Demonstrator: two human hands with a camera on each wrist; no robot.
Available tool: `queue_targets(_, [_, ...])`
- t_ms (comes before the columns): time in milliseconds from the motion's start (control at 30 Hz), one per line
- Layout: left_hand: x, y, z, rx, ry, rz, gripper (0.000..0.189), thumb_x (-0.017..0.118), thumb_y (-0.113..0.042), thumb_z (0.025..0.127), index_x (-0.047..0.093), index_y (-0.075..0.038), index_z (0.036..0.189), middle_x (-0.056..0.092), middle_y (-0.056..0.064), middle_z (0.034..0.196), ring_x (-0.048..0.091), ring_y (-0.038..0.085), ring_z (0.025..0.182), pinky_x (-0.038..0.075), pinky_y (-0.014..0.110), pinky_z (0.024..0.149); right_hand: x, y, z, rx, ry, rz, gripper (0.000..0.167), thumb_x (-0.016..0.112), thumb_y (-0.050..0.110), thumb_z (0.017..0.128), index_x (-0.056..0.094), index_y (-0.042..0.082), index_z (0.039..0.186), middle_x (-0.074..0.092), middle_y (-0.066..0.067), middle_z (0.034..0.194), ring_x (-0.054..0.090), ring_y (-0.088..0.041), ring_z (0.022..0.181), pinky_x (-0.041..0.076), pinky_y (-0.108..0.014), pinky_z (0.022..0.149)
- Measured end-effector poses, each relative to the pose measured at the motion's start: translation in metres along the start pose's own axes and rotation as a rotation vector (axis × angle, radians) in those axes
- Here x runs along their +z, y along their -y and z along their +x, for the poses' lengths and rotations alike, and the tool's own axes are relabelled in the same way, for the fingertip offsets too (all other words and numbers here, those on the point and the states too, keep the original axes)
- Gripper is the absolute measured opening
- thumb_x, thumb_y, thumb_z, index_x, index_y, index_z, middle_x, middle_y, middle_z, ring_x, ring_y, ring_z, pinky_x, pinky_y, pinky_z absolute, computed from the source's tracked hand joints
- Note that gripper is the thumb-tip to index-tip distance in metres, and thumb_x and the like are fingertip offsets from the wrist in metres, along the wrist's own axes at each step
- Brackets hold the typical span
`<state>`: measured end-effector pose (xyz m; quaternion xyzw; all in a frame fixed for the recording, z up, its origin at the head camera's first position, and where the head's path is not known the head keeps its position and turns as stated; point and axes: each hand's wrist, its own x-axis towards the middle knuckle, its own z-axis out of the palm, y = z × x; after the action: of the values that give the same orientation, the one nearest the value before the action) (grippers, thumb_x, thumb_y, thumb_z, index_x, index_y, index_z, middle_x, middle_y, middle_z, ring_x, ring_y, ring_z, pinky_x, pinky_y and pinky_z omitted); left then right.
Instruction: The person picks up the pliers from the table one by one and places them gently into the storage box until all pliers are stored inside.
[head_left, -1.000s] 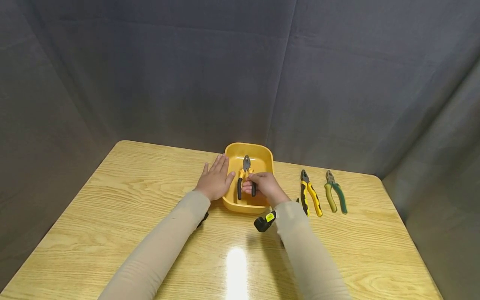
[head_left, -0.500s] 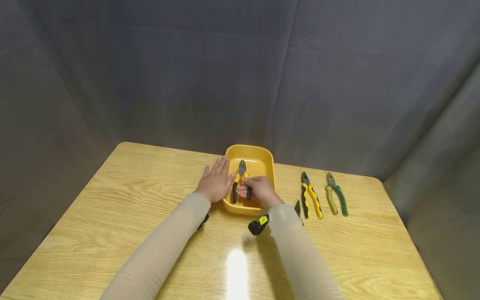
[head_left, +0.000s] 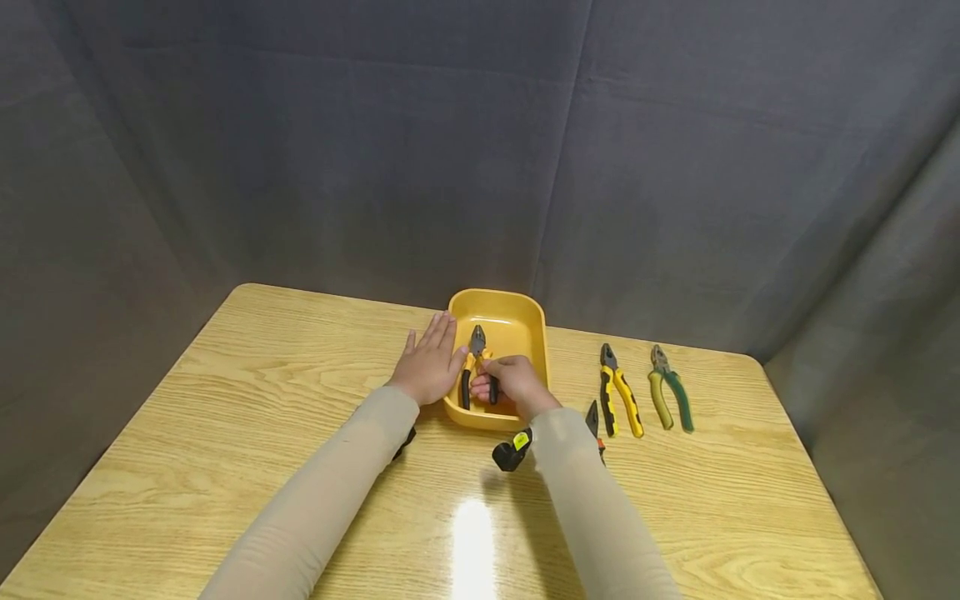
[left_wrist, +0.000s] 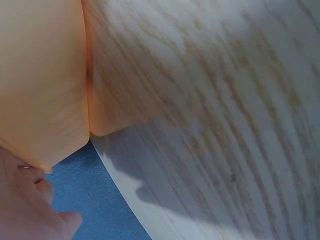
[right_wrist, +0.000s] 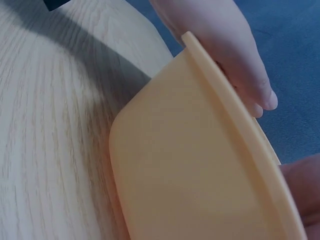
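Inside the yellow bin (head_left: 517, 321), combination pliers (head_left: 477, 340) with yellow and black handles lie toward the left wall, jaws pointing away from me. My right hand (head_left: 519, 385) reaches over the bin's right side and pinches one handle between thumb and fingers; the other handle stands spread apart from it. Flat and straight-fingered, my left hand (head_left: 426, 367) rests along the outside of the bin's left rim. In the right wrist view the bin's wall (right_wrist: 185, 150) hides the pliers.
To the right lie yellow-and-black pliers (head_left: 619, 392) and green-handled pliers (head_left: 672, 390). Another dark-tipped tool (head_left: 592, 419) with a bit of red is partly covered by my right sleeve. Grey curtains (head_left: 375, 167) rise behind the wooden table (head_left: 225, 433).
My right hand has moved the pliers left and slightly toward me inside the bin. More of the tool by my right sleeve shows. My left hand stays in place.
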<state>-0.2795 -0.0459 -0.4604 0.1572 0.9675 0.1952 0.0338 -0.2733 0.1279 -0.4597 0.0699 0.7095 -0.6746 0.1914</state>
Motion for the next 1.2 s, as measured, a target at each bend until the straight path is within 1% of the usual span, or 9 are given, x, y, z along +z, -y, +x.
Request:
queue_targets(100, [0.0001,-0.0003,0.0007,0.005,-0.01,-0.007,0.067,0.022,-0.045,0.111,0.011,-0.004,0.163,0.004,0.009,0.17,-0.001,0.024,0.157,0.004,0.055,0.124,-0.0002,-0.0008,0.0014,0.007,-0.009,-0.024,0.03,0.048,0.008,0.107,0.063,-0.018,0.11,0.069,-0.013,0.079,0.068,-0.014,0.064,0.059,-0.024,0.061])
queue_targets(267, [0.0019,0.0015,0.0008,0.003,-0.007,-0.011,0.068,0.021,-0.047,0.111,0.009,-0.005,0.163,0.004,0.01,0.17,-0.001,0.024,0.157,0.003,0.056,0.124,0.0004,-0.0036,0.0025,0.012,-0.009,-0.059,0.031,0.049,0.009,0.107,0.064,-0.018,0.108,0.069,-0.013,0.078,0.068,-0.015,0.065,0.059,-0.025,0.062])
queue_targets(400, [0.0034,0.0028,0.0013,0.003,-0.015,-0.024,0.068,0.022,-0.046,0.111,0.009,-0.004,0.163,0.004,0.01,0.17,-0.001,0.024,0.157,0.003,0.056,0.124,0.0013,-0.0047,0.0031,0.011,-0.006,-0.065,0.031,0.049,0.009,0.107,0.065,-0.017,0.107,0.069,-0.013,0.077,0.068,-0.015,0.064,0.059,-0.025,0.062])
queue_targets(567, [0.0046,0.0028,0.0018,0.011,-0.024,-0.036,0.068,0.023,-0.045,0.111,0.01,-0.003,0.163,0.004,0.011,0.17,0.0,0.025,0.157,0.003,0.056,0.123,0.0013,-0.004,0.0018,0.043,-0.009,-0.07,0.028,0.049,0.01,0.107,0.065,-0.014,0.105,0.069,-0.012,0.077,0.066,-0.014,0.063,0.058,-0.024,0.06])
queue_targets(700, [0.003,0.0007,0.0007,0.01,-0.026,-0.048,0.068,0.024,-0.045,0.111,0.011,-0.003,0.163,0.004,0.011,0.17,0.0,0.026,0.157,0.003,0.056,0.123,0.0014,-0.0043,0.0011,0.061,-0.004,-0.072,0.027,0.05,0.009,0.107,0.065,-0.013,0.104,0.069,-0.012,0.076,0.066,-0.015,0.063,0.056,-0.024,0.058])
queue_targets(1000, [-0.0007,-0.0012,-0.0013,0.011,-0.009,-0.066,0.068,0.024,-0.045,0.111,0.008,-0.003,0.163,0.002,0.01,0.17,-0.002,0.024,0.156,0.003,0.055,0.124,0.0022,-0.0052,0.0013,0.051,0.007,-0.114,0.027,0.049,0.009,0.107,0.065,-0.012,0.102,0.067,-0.01,0.075,0.065,-0.014,0.062,0.054,-0.022,0.056])
queue_targets(1200, [0.0017,0.0004,-0.001,0.013,-0.017,-0.053,0.069,0.024,-0.046,0.111,0.008,-0.003,0.163,0.003,0.012,0.17,-0.001,0.026,0.157,0.005,0.056,0.123,0.0033,-0.0047,-0.0009,0.054,0.017,-0.113,0.027,0.049,0.01,0.107,0.064,-0.013,0.103,0.067,-0.011,0.076,0.065,-0.015,0.063,0.053,-0.022,0.056])
